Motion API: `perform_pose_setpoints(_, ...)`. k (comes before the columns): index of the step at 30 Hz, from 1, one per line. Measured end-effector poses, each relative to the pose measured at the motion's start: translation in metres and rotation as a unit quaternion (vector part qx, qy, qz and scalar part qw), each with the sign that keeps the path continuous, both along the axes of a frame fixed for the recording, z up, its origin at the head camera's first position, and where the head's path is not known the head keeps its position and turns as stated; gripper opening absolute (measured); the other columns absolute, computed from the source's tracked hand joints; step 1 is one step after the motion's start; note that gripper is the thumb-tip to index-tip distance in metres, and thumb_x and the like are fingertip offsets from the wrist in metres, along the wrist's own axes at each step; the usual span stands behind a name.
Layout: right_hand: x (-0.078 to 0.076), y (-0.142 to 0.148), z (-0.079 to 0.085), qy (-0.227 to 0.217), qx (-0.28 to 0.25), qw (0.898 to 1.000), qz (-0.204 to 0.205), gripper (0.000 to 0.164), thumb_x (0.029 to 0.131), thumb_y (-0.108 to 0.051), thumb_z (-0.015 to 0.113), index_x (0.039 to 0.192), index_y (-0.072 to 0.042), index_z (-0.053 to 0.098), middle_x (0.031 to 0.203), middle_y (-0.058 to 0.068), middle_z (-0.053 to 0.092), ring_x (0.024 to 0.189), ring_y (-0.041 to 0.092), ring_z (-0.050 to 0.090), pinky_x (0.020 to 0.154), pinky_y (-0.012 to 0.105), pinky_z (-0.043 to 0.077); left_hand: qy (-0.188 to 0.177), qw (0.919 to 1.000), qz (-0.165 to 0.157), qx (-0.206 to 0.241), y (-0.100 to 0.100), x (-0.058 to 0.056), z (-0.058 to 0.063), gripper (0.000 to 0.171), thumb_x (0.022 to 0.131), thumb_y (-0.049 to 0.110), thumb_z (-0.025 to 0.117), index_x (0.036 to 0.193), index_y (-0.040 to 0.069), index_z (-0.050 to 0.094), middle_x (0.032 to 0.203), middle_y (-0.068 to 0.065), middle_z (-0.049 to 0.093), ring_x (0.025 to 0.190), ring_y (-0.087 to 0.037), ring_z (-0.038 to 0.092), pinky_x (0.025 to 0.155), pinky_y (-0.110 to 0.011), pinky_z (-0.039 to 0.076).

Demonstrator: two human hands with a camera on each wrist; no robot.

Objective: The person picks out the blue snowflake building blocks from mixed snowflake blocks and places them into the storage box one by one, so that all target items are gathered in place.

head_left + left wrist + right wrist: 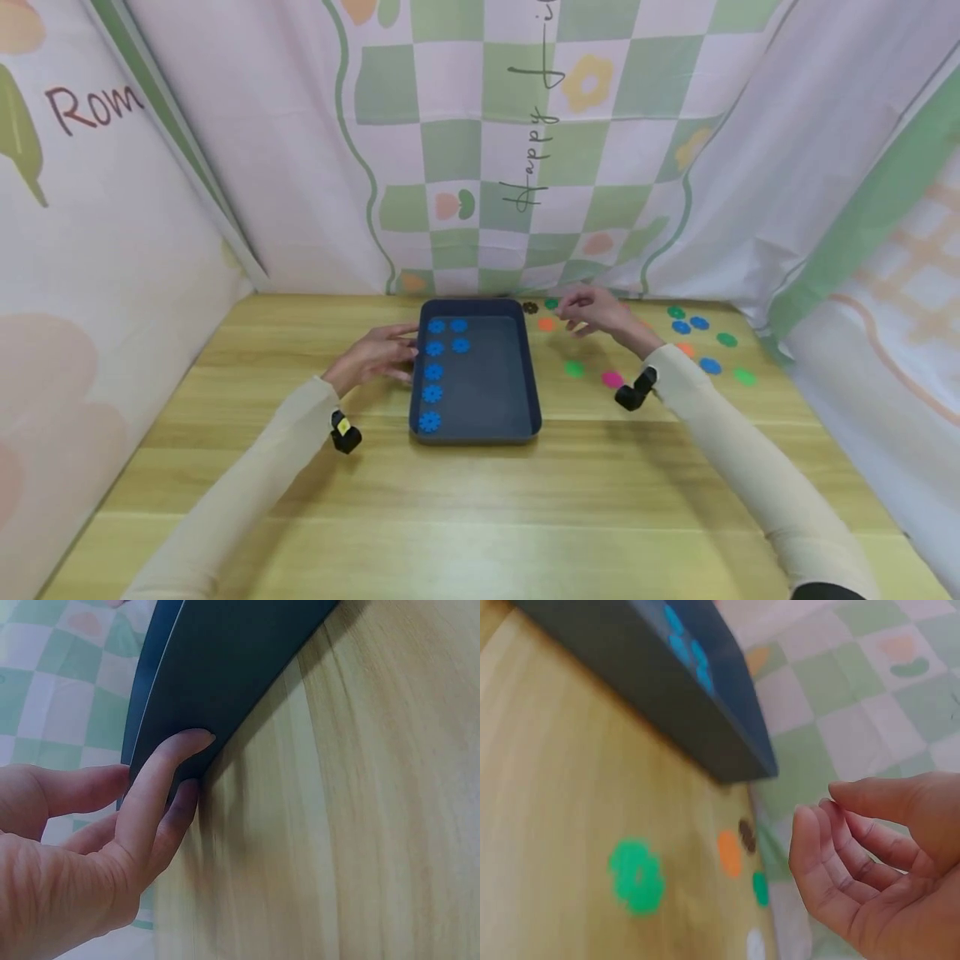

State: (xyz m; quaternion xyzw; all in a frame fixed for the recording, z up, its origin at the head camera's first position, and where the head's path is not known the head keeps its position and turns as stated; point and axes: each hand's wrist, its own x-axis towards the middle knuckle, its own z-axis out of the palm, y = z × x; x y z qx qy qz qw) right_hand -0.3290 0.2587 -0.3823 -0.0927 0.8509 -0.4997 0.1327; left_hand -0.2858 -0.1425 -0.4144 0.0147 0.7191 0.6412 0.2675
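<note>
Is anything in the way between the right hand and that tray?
Nothing visible blocks it. The right hand hovers above the table; only the orange disc, brown disc and dark green disc lie flat between it and the dark tray.

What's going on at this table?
A person's left hand touches the side of a dark tray. Seven blue flower-shaped pieces lie in it: five in one column, two in the next. The right hand is over the table beyond the tray's right side, no piece visible in its fingers. Loose coloured pieces lie around there.
</note>
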Motion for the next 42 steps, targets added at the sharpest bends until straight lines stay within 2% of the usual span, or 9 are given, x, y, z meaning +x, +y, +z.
perform_pose_setpoints(7,0.009,0.04,-0.012,-0.002,0.026,1.0,-0.004,0.029,0.107,-0.009,0.059,0.125,0.014,0.057,0.12,0.022,0.069,0.092,0.02,0.07,0.09,0.047,0.065,-0.001,1.0,0.0,-0.005,-0.001,0.0,-0.001,0.071,0.104,-0.006,0.05,0.168,0.01,0.023,0.167,-0.027,0.031,0.144,-0.043,0.047,0.077,-0.03,0.066)
perform_pose_setpoints(11,0.01,0.064,-0.016,0.004,0.033,0.999,-0.026,0.032,0.107,-0.008,0.057,0.127,0.017,0.055,0.116,0.018,0.071,0.091,0.017,0.07,0.089,0.043,0.065,-0.001,1.0,0.0,-0.009,-0.001,-0.001,-0.001,0.071,0.104,-0.006,0.05,0.168,0.01,0.023,0.166,-0.027,0.032,0.141,-0.043,0.051,0.076,-0.03,0.066)
perform_pose_setpoints(18,0.021,0.104,-0.021,-0.003,0.084,0.995,-0.053,0.039,0.109,-0.012,0.053,0.135,0.017,0.052,0.122,0.027,0.068,0.096,0.015,0.069,0.093,0.038,0.063,-0.002,1.0,-0.001,-0.005,-0.001,-0.002,-0.004,0.07,0.105,-0.005,0.05,0.168,0.011,0.024,0.166,-0.027,0.034,0.137,-0.044,0.055,0.075,-0.029,0.066)
perform_pose_setpoints(25,0.021,0.141,-0.027,-0.003,0.06,0.993,-0.099,0.04,0.108,-0.008,0.055,0.136,0.02,0.048,0.107,0.01,0.075,0.084,0.007,0.071,0.085,0.032,0.066,-0.002,1.0,0.003,-0.005,-0.002,-0.002,-0.004,0.069,0.106,-0.004,0.05,0.168,0.012,0.024,0.165,-0.026,0.034,0.138,-0.042,0.055,0.076,-0.029,0.066)
perform_pose_setpoints(30,0.024,0.163,-0.028,0.02,0.116,0.984,-0.131,0.048,0.108,-0.022,0.058,0.135,0.017,0.051,0.106,0.016,0.075,0.079,0.007,0.069,0.076,0.026,0.064,-0.001,0.9999,0.004,-0.012,-0.002,-0.003,-0.004,0.069,0.105,-0.004,0.051,0.167,0.011,0.025,0.165,-0.027,0.035,0.137,-0.043,0.056,0.077,-0.03,0.066)
perform_pose_setpoints(34,0.028,0.177,-0.03,0.027,0.122,0.981,-0.15,0.051,0.109,-0.027,0.056,0.138,0.015,0.052,0.113,0.024,0.074,0.079,0.01,0.072,0.075,0.029,0.064,0.0,0.9999,0.004,-0.012,-0.002,-0.002,-0.004,0.068,0.106,-0.004,0.051,0.167,0.011,0.025,0.165,-0.027,0.035,0.138,-0.044,0.054,0.076,-0.03,0.066)
perform_pose_setpoints(36,0.029,0.186,-0.032,0.03,0.104,0.983,-0.15,0.049,0.109,-0.023,0.055,0.138,0.017,0.049,0.107,0.019,0.074,0.078,0.009,0.072,0.075,0.029,0.064,0.0,0.9999,0.003,-0.01,-0.002,-0.002,-0.004,0.068,0.106,-0.003,0.05,0.167,0.011,0.024,0.165,-0.027,0.034,0.14,-0.044,0.052,0.076,-0.03,0.066)
perform_pose_setpoints(39,0.025,0.204,-0.039,0.023,0.057,0.988,-0.143,0.04,0.107,-0.016,0.06,0.129,0.017,0.053,0.096,0.004,0.076,0.076,0.007,0.071,0.073,0.027,0.064,-0.001,1.0,0.001,-0.007,-0.002,-0.002,-0.005,0.067,0.107,-0.002,0.049,0.168,0.011,0.023,0.165,-0.027,0.034,0.141,-0.043,0.051,0.076,-0.029,0.066)
perform_pose_setpoints(42,0.02,0.221,-0.043,0.006,0.027,0.993,-0.111,0.037,0.102,-0.012,0.068,0.123,0.016,0.055,0.09,-0.008,0.073,0.077,0.009,0.072,0.073,0.026,0.065,-0.002,1.0,0.002,-0.009,-0.002,-0.002,-0.004,0.067,0.107,-0.002,0.05,0.168,0.012,0.024,0.165,-0.026,0.035,0.138,-0.043,0.054,0.074,-0.028,0.066)
